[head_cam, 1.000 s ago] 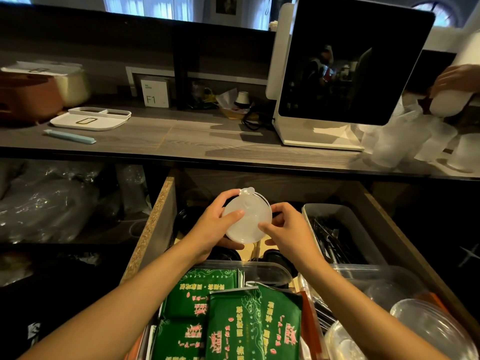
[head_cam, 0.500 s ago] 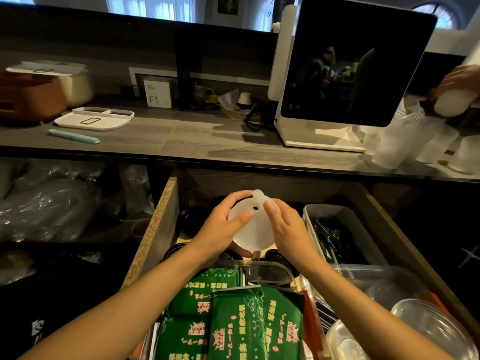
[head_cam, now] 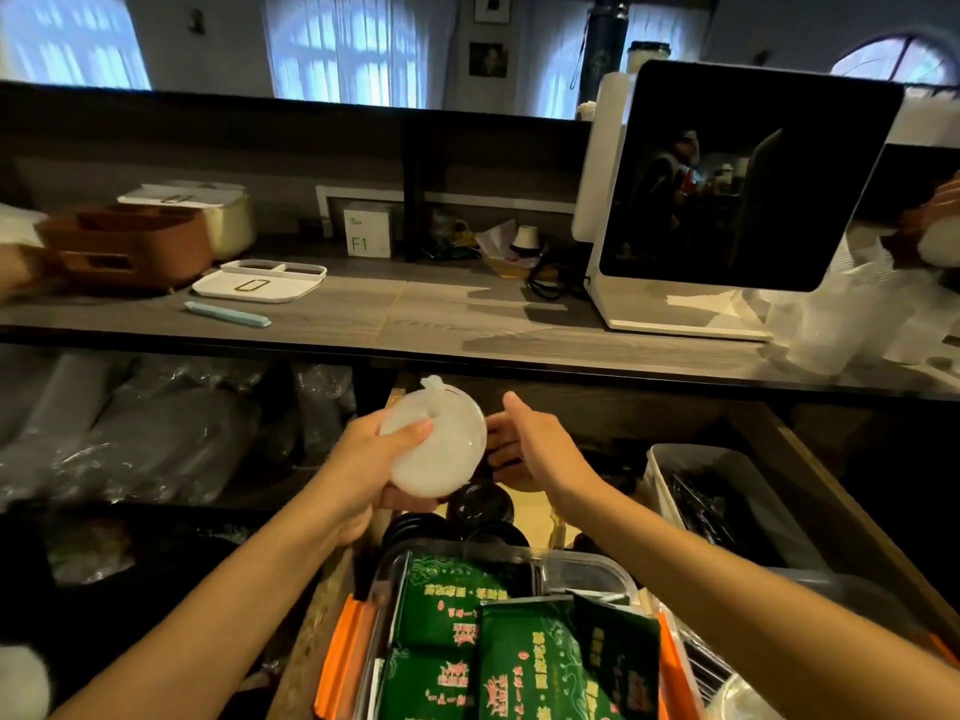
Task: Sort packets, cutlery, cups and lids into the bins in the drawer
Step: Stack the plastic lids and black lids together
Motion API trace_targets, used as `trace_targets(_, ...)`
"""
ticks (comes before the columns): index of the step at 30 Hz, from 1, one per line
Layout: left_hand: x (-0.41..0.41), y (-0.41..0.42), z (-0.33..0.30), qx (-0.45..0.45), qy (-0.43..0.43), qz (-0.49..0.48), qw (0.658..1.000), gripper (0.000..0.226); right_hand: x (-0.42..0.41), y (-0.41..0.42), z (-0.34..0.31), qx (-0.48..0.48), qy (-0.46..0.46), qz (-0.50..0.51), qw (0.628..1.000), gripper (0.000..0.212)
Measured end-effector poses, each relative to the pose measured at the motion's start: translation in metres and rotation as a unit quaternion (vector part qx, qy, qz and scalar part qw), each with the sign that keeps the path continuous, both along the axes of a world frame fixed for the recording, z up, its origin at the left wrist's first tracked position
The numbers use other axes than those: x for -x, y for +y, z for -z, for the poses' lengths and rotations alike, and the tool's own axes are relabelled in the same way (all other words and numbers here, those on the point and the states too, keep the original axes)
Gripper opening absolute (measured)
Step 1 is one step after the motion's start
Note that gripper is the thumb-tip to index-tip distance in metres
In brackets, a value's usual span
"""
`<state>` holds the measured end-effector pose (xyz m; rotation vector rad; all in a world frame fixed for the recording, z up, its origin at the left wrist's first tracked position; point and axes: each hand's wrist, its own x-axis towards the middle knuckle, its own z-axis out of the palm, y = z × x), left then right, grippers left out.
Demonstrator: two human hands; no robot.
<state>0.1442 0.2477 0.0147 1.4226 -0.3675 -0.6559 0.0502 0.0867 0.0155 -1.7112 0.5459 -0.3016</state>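
Holding a translucent white lid (head_cam: 435, 443) up over the far end of the open drawer (head_cam: 810, 459), the left hand (head_cam: 371, 462) has its thumb laid across the lid's face and its fingers curled round behind. The right hand (head_cam: 535, 444) is just beside the lid's right edge, fingers straight and relaxed, gripping nothing; I cannot tell whether its fingertips touch the rim.

Below the lid sit several round black lids (head_cam: 480, 504) grouped at the drawer's far end. Nearer the camera is a clear bin (head_cam: 587, 569) of green packets (head_cam: 524, 662), and to the right a pale bin (head_cam: 670, 459) of dark cutlery (head_cam: 701, 506).

The step in hand looks like placing this lid. To do it well, I would keep the left grip on the rim rather than the flexible centre, since thin plastic probably bends under thumb pressure. Use the free right hand to steady or clear a spot among the black lids, then lower the lid flat, with its small tab (head_cam: 434, 384) clear of its neighbours. Which bin takes white lids is not clear from here, so check before letting go
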Motion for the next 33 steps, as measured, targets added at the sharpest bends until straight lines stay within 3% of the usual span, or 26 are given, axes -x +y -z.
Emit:
trace_targets(3, -0.024, 0.018, 0.006, 0.022, 0.013, -0.068, 0.997, 0.027, -0.032, -0.018, 0.021, 0.047, 0.038, 0.019, 0.998, 0.028)
trace_targets(8, -0.054, 0.025, 0.016, 0.030, 0.011, -0.107, 0.994, 0.024, -0.076, -0.044, 0.038, 0.075, 0.103, -0.015, 0.992, 0.036)
trace_targets(21, -0.087, 0.008, 0.037, 0.030, 0.013, -0.089, 0.995, 0.015, -0.154, -0.076, 0.095, 0.205, 0.251, -0.049, 0.945, 0.033)
trace_targets(25, -0.087, 0.008, 0.038, 0.024, -0.007, -0.086, 0.996, 0.021, -0.155, -0.075, 0.100, 0.235, 0.214, -0.031, 0.948, 0.024)
trace_targets(33, -0.064, 0.011, 0.027, 0.012, -0.003, -0.080, 0.997, 0.015, -0.099, -0.055, 0.067, 0.175, 0.071, 0.046, 0.981, 0.016)
